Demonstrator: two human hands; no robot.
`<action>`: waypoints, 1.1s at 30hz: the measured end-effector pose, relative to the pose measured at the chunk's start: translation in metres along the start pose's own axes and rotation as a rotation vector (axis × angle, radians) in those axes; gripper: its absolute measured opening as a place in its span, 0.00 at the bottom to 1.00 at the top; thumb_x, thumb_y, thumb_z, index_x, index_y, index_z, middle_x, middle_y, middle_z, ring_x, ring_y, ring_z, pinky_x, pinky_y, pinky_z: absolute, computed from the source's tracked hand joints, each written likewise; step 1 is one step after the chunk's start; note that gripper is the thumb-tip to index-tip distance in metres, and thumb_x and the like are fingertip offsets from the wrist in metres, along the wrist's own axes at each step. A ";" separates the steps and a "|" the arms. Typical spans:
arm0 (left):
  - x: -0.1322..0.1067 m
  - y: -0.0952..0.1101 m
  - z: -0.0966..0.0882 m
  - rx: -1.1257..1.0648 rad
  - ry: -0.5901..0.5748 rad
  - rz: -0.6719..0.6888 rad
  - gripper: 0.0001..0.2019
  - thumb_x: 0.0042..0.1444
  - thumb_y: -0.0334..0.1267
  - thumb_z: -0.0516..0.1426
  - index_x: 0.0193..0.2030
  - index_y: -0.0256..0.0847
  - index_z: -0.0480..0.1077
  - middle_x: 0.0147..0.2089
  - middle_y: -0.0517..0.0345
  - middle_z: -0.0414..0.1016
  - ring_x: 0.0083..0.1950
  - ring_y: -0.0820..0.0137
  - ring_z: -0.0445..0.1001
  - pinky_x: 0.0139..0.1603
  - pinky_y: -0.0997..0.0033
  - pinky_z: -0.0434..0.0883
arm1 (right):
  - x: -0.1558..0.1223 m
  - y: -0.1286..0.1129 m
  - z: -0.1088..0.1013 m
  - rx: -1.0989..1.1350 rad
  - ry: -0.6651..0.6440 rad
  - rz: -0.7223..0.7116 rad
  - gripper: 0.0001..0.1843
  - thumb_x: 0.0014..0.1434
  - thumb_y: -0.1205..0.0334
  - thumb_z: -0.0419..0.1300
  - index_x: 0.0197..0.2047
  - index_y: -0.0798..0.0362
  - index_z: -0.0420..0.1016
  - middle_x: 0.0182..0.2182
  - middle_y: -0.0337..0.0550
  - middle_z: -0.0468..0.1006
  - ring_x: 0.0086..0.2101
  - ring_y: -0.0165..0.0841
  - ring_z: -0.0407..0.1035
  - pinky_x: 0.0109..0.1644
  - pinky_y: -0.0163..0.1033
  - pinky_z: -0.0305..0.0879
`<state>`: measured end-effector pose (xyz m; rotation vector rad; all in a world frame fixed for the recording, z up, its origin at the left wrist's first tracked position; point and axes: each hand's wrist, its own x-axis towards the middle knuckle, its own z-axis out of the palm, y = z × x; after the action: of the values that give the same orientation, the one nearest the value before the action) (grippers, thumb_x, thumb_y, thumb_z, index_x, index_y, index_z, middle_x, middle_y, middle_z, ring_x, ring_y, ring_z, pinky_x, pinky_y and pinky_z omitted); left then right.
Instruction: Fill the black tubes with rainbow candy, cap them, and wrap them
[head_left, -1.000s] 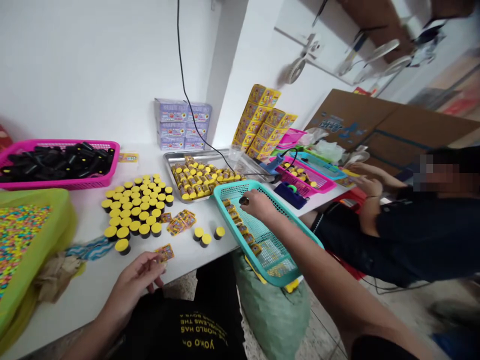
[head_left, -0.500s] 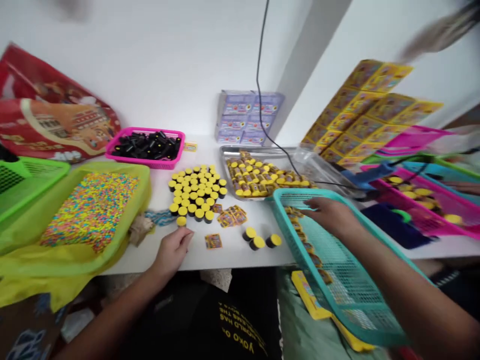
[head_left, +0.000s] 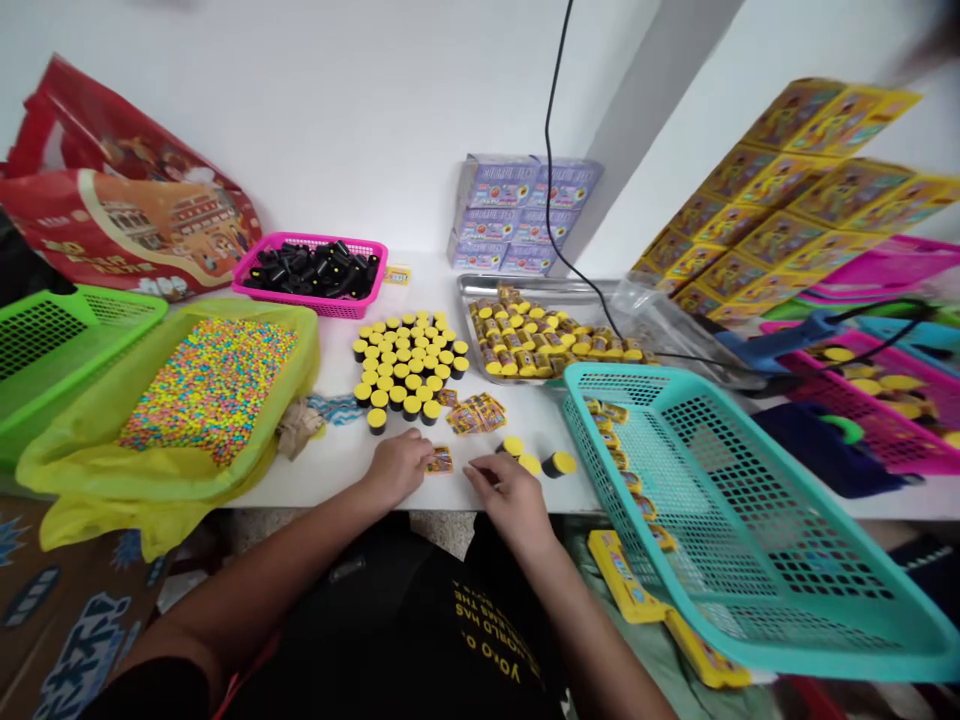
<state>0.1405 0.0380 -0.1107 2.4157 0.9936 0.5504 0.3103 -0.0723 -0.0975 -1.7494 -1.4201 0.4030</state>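
My left hand (head_left: 397,466) rests on the white table (head_left: 337,465), fingers curled beside a small yellow printed sticker (head_left: 439,460) that its fingertips touch. My right hand (head_left: 504,492) lies near the table's front edge with fingers bent, just in front of three loose black tubs with yellow lids (head_left: 534,461). Behind them stands a cluster of the same yellow-lidded tubs (head_left: 409,368) and a little pile of stickers (head_left: 478,414). A teal mesh basket (head_left: 735,520) at the right holds a row of labelled tubs (head_left: 626,462).
A yellow-green bag of coloured candy beads (head_left: 206,392), a green basket (head_left: 60,340), a pink basket of black tubes (head_left: 315,270), a metal tray of labelled tubs (head_left: 547,340), purple boxes (head_left: 517,215), stacked yellow boxes (head_left: 795,200) and a hanging black cable (head_left: 551,170) surround the spot.
My right hand left the teal basket and came down to the table edge by the three loose tubs. My left hand moved right to the single sticker. The view swung left.
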 end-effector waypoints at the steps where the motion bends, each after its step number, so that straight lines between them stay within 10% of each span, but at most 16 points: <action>1: -0.001 -0.001 0.000 -0.016 0.025 0.004 0.09 0.58 0.31 0.57 0.32 0.41 0.78 0.31 0.56 0.70 0.33 0.69 0.70 0.32 0.71 0.62 | 0.006 0.001 0.005 -0.001 0.013 0.002 0.12 0.58 0.53 0.58 0.31 0.51 0.77 0.27 0.44 0.75 0.28 0.37 0.70 0.35 0.43 0.69; 9: -0.017 0.003 -0.014 -0.102 0.237 0.166 0.14 0.63 0.35 0.52 0.34 0.40 0.79 0.27 0.57 0.67 0.29 0.71 0.67 0.31 0.72 0.64 | 0.022 -0.016 0.028 0.341 -0.037 0.065 0.14 0.52 0.49 0.65 0.29 0.51 0.75 0.26 0.40 0.75 0.27 0.34 0.68 0.32 0.39 0.65; 14: -0.019 0.003 -0.021 -0.393 0.355 -0.067 0.17 0.52 0.43 0.64 0.47 0.40 0.76 0.37 0.54 0.73 0.32 0.71 0.69 0.34 0.71 0.69 | 0.021 -0.021 0.034 0.533 0.046 0.179 0.16 0.50 0.48 0.67 0.25 0.52 0.72 0.20 0.35 0.70 0.23 0.30 0.62 0.29 0.37 0.60; 19: -0.015 0.006 -0.020 -0.702 0.109 -0.213 0.15 0.53 0.47 0.61 0.25 0.37 0.74 0.26 0.58 0.72 0.30 0.70 0.69 0.30 0.72 0.65 | 0.015 -0.020 0.039 0.574 0.012 0.225 0.19 0.51 0.43 0.65 0.25 0.50 0.70 0.19 0.36 0.69 0.21 0.30 0.61 0.27 0.38 0.61; 26: -0.013 0.002 -0.018 -0.693 0.130 -0.251 0.17 0.49 0.49 0.61 0.20 0.39 0.68 0.20 0.62 0.66 0.25 0.73 0.63 0.28 0.73 0.60 | 0.017 -0.018 -0.008 -0.349 0.219 -0.033 0.13 0.63 0.53 0.56 0.39 0.53 0.77 0.36 0.52 0.77 0.40 0.43 0.68 0.44 0.46 0.64; 33: -0.015 0.002 -0.014 -0.557 0.254 -0.164 0.16 0.49 0.46 0.64 0.20 0.40 0.66 0.22 0.64 0.66 0.24 0.74 0.61 0.28 0.73 0.60 | 0.041 -0.013 -0.030 -0.880 -0.092 0.107 0.08 0.57 0.66 0.59 0.40 0.56 0.76 0.39 0.58 0.78 0.43 0.49 0.69 0.43 0.48 0.62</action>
<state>0.1242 0.0295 -0.1013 1.7880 0.9685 0.9474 0.3352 -0.0468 -0.0592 -2.5261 -1.7130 -0.1327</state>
